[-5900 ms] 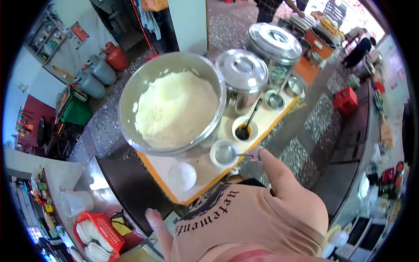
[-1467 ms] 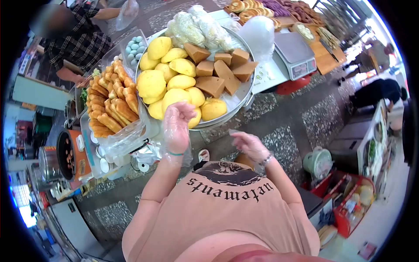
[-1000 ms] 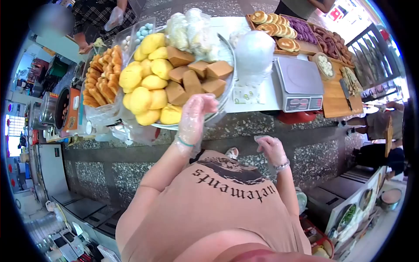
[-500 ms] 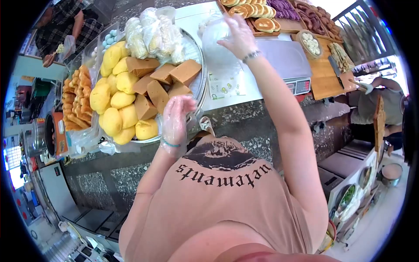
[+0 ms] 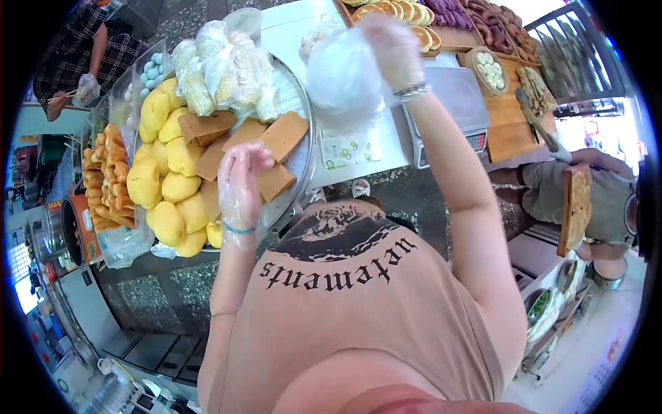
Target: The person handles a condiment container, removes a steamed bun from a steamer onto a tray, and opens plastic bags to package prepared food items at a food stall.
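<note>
My left hand, in a clear glove, is raised beside the brown cake slices and yellow buns on a round metal tray. Its fingers are loosely bent and apart, with nothing between them. My right hand, also gloved and smeared by motion, grips a puffed, clear plastic bag at its side. Below the bag, a printed sheet lies on the white table. A scale is just right of my right hand.
Bagged food sits on the tray's far side. Twisted fried dough and eggs are at left. Round flatbreads and a bowl of white balls stand at right. A person is at upper left, another at right.
My right hand has shifted slightly right and down, and the bag now looks larger and puffed up. My left hand and the tray appear further left in view.
</note>
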Available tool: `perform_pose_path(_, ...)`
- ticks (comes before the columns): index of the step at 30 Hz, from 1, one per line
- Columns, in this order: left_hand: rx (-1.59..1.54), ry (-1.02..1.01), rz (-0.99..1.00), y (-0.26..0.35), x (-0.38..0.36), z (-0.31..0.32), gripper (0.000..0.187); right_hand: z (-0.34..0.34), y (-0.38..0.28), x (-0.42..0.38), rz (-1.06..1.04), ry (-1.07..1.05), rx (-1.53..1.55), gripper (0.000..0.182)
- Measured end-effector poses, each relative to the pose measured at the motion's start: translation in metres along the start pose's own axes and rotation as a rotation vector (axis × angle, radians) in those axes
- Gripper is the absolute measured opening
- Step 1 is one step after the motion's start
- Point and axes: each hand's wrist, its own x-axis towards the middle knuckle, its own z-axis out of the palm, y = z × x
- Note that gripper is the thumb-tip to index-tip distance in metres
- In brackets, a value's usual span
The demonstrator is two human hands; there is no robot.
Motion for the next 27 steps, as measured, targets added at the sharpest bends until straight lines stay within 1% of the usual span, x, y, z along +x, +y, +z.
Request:
perform_pose_path(1,0.005,0.002,0.001,0.001,0.000,0.003,0.028,0.006,0.002,-0.004,-0.067,-0.147,-0.371,0.012)
perform_pose_path(2,0.007,-0.002,0.002,0.004,0.001,0.008,0.028,-0.001,0.009,-0.016,-0.408,0.116,-0.165,0.010)
perform_pose_path(3,0.052,0.007,0.028,0.009,0.004,0.015,0.027,-0.027,0.015,-0.010,-0.418,0.120,-0.169,0.010)
perform_pose_path(4,0.091,0.026,0.061,0.014,0.007,0.024,0.026,-0.063,0.022,0.006,-0.166,0.082,0.519,0.009)
perform_pose_path(5,0.089,0.039,0.066,0.019,0.011,0.034,0.026,-0.069,0.022,0.008,-0.023,0.022,0.863,0.008)
perform_pose_path(6,0.206,0.065,0.063,0.024,0.016,0.047,0.025,-0.076,0.022,0.011,0.139,0.014,1.209,0.008)
perform_pose_path(7,0.325,0.087,0.065,0.025,0.023,0.059,0.025,-0.063,0.011,0.011,-0.018,-0.209,0.663,0.008)
perform_pose_path(8,0.313,0.041,0.007,0.023,0.031,0.067,0.030,-0.049,0.000,0.009,-0.166,-0.402,0.108,0.009)
perform_pose_path(9,0.320,0.040,0.005,0.014,0.037,0.068,0.030,-0.043,-0.004,0.004,-0.304,-0.572,-0.463,0.010)
perform_pose_path(10,0.477,-0.014,0.156,0.002,0.049,0.069,0.035,-0.041,-0.002,-0.001,-0.380,-0.157,-0.297,0.009)
perform_pose_path(11,0.620,-0.058,0.326,-0.006,0.063,0.072,0.041,-0.052,0.009,0.009,-0.346,0.171,0.061,0.006)
perform_pose_path(12,0.642,-0.017,0.341,-0.003,0.070,0.079,0.057,-0.062,0.022,0.021,-0.228,0.295,0.267,0.007)
perform_pose_path(13,0.644,-0.006,0.336,-0.005,0.074,0.082,0.057,-0.063,0.023,0.018,-0.186,0.138,0.209,0.008)
perform_pose_path(14,0.829,-0.011,0.420,-0.007,0.084,0.084,0.062,-0.064,0.025,0.015,-0.151,-0.019,0.142,0.010)
perform_pose_path(15,1.013,-0.032,0.500,-0.008,0.090,0.085,0.067,-0.063,0.015,0.002,-0.207,-0.443,-0.203,0.015)
perform_pose_path(16,0.951,-0.080,0.383,-0.014,0.095,0.090,0.085,-0.066,0.009,-0.003,-0.163,-0.235,-0.046,0.015)
perform_pose_path(17,0.935,-0.071,0.429,-0.018,0.104,0.099,0.085,-0.074,0.008,0.010,-0.156,-0.007,0.087,0.016)
perform_pose_path(19,1.017,-0.131,0.382,-0.034,0.107,0.112,0.101,-0.072,-0.002,0.022,-0.345,-0.403,-0.716,0.020)
perform_pose_path(20,1.035,-0.136,0.388,-0.051,0.105,0.114,0.101,-0.062,-0.005,0.011,-0.345,-0.695,-0.443,0.017)
perform_pose_path(21,1.126,-0.116,0.471,-0.072,0.105,0.118,0.107,-0.049,0.013,0.002,-0.399,-0.686,-0.244,0.015)
perform_pose_path(22,1.197,-0.080,0.595,-0.079,0.122,0.125,0.113,-0.051,0.012,0.006,-0.159,-0.347,0.162,0.015)
perform_pose_path(23,1.176,-0.062,0.667,-0.074,0.138,0.134,0.113,-0.065,0.008,0.017,0.041,0.010,0.552,0.016)
perform_pose_path(24,1.146,0.000,0.644,-0.072,0.134,0.137,0.114,-0.088,-0.006,0.021,0.275,0.134,0.771,0.017)
perform_pose_path(25,1.121,0.059,0.595,-0.075,0.124,0.136,0.116,-0.094,-0.002,0.022,0.246,0.141,0.763,0.017)
perform_pose_path(27,1.118,0.085,0.600,-0.080,0.120,0.129,0.115,-0.095,0.020,0.015,0.380,0.282,0.502,0.024)
